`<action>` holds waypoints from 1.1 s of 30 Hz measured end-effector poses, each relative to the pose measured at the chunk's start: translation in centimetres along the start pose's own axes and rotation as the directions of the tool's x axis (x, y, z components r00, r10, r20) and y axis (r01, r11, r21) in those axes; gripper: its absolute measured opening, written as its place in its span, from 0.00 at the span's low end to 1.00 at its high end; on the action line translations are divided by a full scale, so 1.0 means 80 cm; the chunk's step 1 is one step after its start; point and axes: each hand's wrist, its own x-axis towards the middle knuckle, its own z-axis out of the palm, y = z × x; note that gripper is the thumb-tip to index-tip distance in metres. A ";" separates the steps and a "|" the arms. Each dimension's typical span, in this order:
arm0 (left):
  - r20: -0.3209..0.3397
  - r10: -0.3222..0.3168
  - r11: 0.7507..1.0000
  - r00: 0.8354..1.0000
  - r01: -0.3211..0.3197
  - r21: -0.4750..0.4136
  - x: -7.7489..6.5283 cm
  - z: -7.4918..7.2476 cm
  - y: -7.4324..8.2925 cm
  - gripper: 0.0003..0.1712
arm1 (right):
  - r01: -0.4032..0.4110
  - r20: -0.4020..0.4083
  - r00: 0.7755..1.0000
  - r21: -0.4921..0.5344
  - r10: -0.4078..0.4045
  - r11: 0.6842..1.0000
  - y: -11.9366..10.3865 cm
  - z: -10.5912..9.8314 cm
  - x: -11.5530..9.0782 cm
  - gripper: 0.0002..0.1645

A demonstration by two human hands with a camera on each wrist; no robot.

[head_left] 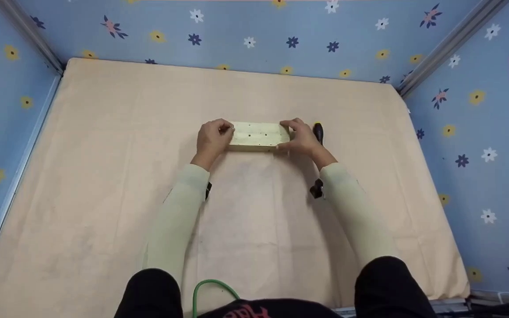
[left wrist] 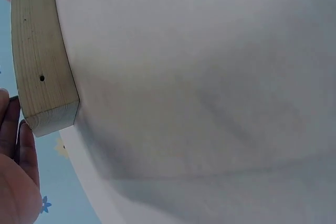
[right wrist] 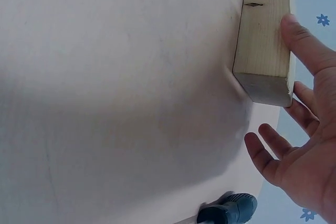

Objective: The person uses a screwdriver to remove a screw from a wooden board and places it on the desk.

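Observation:
A pale wooden block (head_left: 259, 134) with several small dark holes in its top lies lengthwise across the table. At its left end is my left hand (head_left: 213, 138), thumb and fingers bent, their tips close together by the block's upper edge. I cannot tell whether something small is pinched between them. My right hand (head_left: 301, 138) grips the block's right end, thumb along the near side and fingers at the far corner. In the right wrist view two of its fingers (right wrist: 261, 158) stand away from the wood. Just right of that hand lies a screwdriver with a black handle (head_left: 318, 132).
A cream cloth (head_left: 245, 198) covers the table. Blue flowered panels (head_left: 263, 39) close it off at the back and both sides. A green cord (head_left: 212, 281) loops at the near edge, by the person's body.

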 end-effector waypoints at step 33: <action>-0.094 -0.233 0.968 0.968 0.240 0.071 -0.002 -0.073 -0.062 0.12 | -0.018 0.007 1.000 -0.010 0.018 1.000 0.004 0.002 0.001 0.48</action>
